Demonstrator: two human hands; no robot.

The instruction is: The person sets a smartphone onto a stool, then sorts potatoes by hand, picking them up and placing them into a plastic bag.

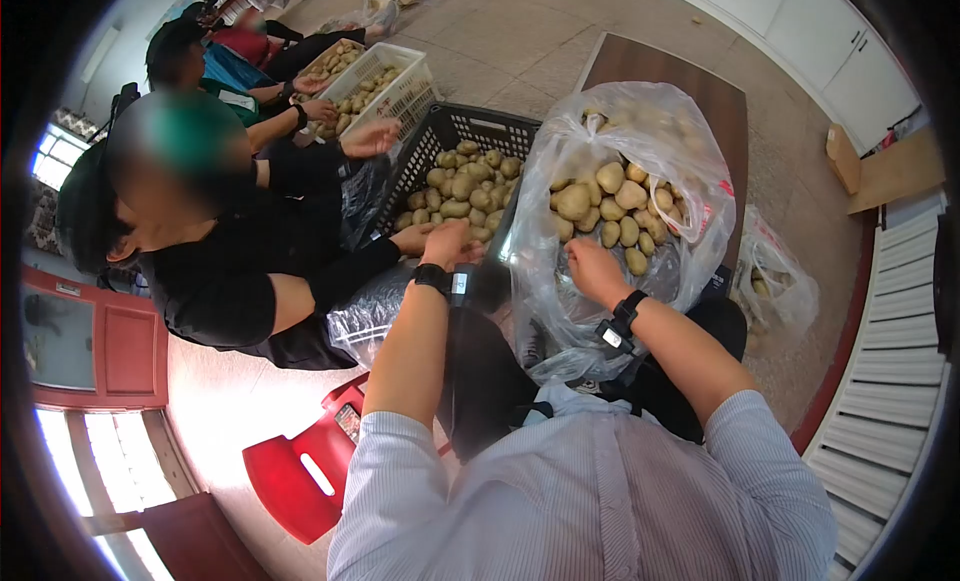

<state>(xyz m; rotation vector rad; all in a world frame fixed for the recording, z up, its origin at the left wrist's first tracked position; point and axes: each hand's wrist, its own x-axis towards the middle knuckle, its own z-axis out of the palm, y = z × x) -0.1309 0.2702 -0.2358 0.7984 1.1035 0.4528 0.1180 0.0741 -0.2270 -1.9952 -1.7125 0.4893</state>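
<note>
while the left hand [452, 246] is by the black crate [487, 125], the right hand [598, 273] is beside potatoes [630, 195]. their fingers' state: cannot tell.

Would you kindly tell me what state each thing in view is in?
Black crate: open-topped, holding potatoes
White crate: open-topped, holding potatoes
Large bag: open, potatoes inside
Small bag: crumpled, on floor
Red chair: unoccupied
Cabinet doors: closed
Left hand: near black crate, grip unclear
Right hand: at large bag, grip unclear
</note>
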